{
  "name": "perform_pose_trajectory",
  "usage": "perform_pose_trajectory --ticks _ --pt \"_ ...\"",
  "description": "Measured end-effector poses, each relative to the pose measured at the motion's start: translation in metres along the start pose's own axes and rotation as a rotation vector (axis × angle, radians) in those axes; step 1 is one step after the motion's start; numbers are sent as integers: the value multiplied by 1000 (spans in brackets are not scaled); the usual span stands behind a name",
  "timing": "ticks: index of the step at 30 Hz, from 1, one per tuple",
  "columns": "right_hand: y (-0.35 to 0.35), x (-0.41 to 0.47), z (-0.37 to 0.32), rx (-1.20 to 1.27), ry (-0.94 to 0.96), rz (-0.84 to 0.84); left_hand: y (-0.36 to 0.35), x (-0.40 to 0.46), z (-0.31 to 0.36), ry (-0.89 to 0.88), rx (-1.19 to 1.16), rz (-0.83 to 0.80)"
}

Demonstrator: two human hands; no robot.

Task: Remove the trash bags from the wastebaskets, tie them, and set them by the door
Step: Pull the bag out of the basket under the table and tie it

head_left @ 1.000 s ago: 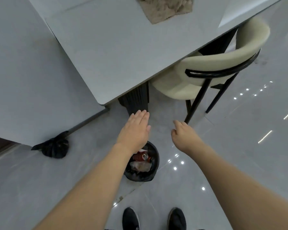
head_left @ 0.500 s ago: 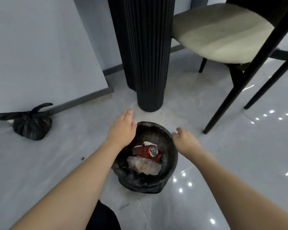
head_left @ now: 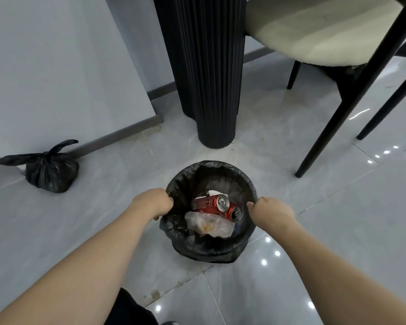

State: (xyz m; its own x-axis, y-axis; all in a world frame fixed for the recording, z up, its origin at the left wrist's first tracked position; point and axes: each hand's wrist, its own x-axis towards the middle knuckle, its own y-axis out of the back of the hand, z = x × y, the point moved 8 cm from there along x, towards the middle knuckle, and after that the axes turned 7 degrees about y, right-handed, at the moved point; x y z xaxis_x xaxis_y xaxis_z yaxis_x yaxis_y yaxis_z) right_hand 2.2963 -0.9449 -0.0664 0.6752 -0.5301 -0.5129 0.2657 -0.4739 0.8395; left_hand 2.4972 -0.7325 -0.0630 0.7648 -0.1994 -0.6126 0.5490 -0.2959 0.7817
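Glossy grey floor tiles (ceiling lights mirrored) carried the wastebasket; the left hand and right hand were clenched on its trash bag rim, near a fluted black pillar.

Wastebasket hidden under bag liner; chair cut off top; fingertips curled from view.

A black fluted pedestal stands beyond the fingers; a cream-seated chair with black legs stands beyond and rightward, on glossy grey floor tiles.
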Motion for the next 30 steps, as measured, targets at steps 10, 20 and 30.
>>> perform_pose_trajectory --ticks 10,20,30 --pt "9 9 -8 -69 58 13 9 6 2 19 -40 93" --pt "45 17 -6 258 169 88 46 -2 1 68 -415 227" --pt "80 13 -19 830 170 280 61 -16 6 60 -1220 56"
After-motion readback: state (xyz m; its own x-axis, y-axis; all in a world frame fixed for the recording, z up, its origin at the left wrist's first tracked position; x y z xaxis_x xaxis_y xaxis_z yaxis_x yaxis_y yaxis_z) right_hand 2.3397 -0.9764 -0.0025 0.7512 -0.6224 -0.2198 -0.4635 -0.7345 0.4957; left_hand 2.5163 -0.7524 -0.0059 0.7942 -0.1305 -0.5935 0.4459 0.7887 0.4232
